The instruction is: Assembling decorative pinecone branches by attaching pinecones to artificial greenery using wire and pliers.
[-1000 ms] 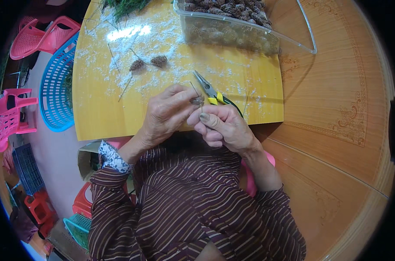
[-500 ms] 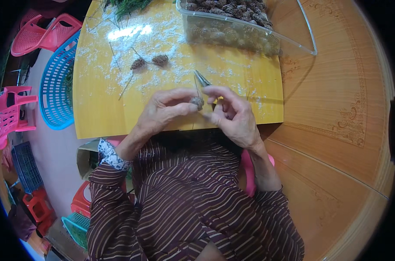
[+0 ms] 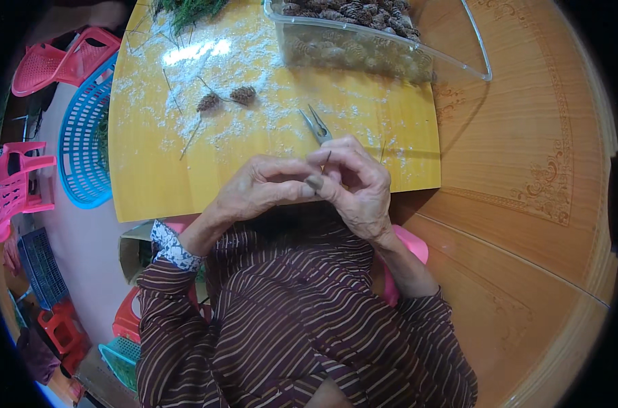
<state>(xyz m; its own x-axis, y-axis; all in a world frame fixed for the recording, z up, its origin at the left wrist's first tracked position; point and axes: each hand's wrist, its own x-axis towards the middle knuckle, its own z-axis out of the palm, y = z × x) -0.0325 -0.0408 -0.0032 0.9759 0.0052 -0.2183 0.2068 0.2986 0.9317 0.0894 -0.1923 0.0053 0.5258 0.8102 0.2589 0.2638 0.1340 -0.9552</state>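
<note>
Brown wooden surface (image 3: pixel 503 156), ornamental border: well right of the long-nose pliers (image 3: pixel 317 128). Yellow tabletop (image 3: pixel 142 177): under the pliers and around them, strewn with white flakes, densest to their upper left. Blue slatted plastic basket (image 3: pixel 77 153): far left of the pliers. Clear plastic box (image 3: pixel 356 56), heaped with brown cones (image 3: pixel 353 12): beyond the pliers, to the right.

Left hand (image 3: pixel 254 187): below and left of the pliers, thumb and forefinger bent toward each other, tips near the other hand's. Right hand (image 3: pixel 363 190): just below the pliers, hiding their handles; fingers curled, thumb close to the forefinger. Grip of each: cannot tell, fingertips overlap. Green needle sprigs (image 3: pixel 190 12): well beyond the pliers, to the left.

Pliers: jaws parted, pointing away from the wearer. Two loose cones (image 3: pixel 243 95), side by side: left of the pliers. Thin dark stem (image 3: pixel 327 158): just below the pliers, upright at the right fingers.
</note>
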